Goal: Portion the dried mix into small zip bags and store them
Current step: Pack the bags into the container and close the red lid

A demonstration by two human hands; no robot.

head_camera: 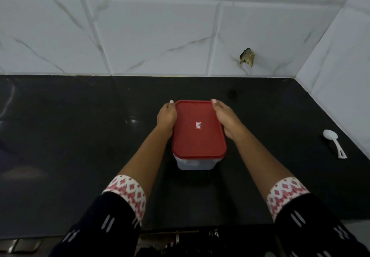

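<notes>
Red rectangular plastic lid (198, 128), smooth and round-cornered, capping a translucent plastic box (195, 163) mid-way across the glossy black stone desk (80, 136). Clasped along both long edges: left hand (167, 114) and right hand (226, 118) curled round the rim, fingertips at the far corners. Likely risks: slick plastic slipping from the grip; a tight lid popping suddenly and scattering the contents. White plastic spoon (333, 141) well apart, rightward.

1. Lid (198, 134): red, with a small white label (198, 126) edged red.
2. Container (195, 164): translucent, whitish.
3. Countertop (80, 136): black, faintly speckled.
4. Wall tiles (140, 26): white, grey marble veining.
5. Spoon (333, 141): white.
6. Sleeves (104, 222): dark with white dashes.
7. Cuffs (128, 192): white with red motifs.
</notes>
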